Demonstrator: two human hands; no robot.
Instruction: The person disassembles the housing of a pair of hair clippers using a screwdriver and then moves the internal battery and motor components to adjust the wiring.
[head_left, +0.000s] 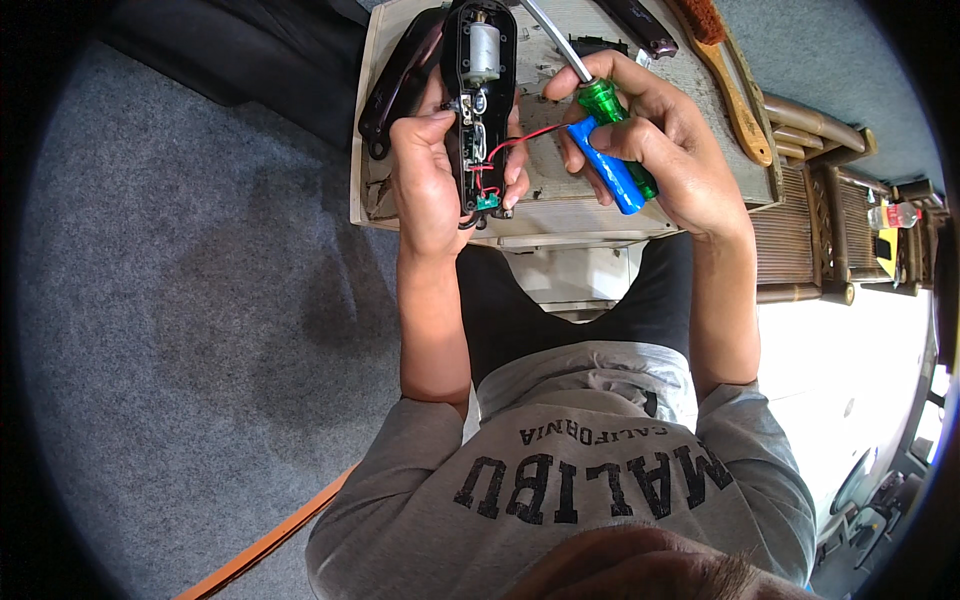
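My left hand (pixel 425 185) is closed around the open black housing of what looks like a hair clipper (pixel 508 70), its inside facing up. In that housing sit a silver motor (pixel 484 52), a narrow circuit board (pixel 477 145) and a small green board (pixel 487 202) at the near end. Thin red wires (pixel 540 132) run from the boards to a blue cylindrical battery (pixel 612 172). My right hand (pixel 685 165) grips that battery together with a screwdriver (pixel 600 98), which has a green see-through handle. The screwdriver's shaft slants up and left, its tip cut off by the frame's top edge.
Under both hands stands a pale wooden worktable (pixel 560 222). A dark reddish-brown casing part (pixel 400 90) lies left of the clipper, a similar piece (pixel 640 28) at the back. Right of these lies a wooden-handled brush (pixel 738 100). Bamboo furniture (pixel 790 225) stands at the right.
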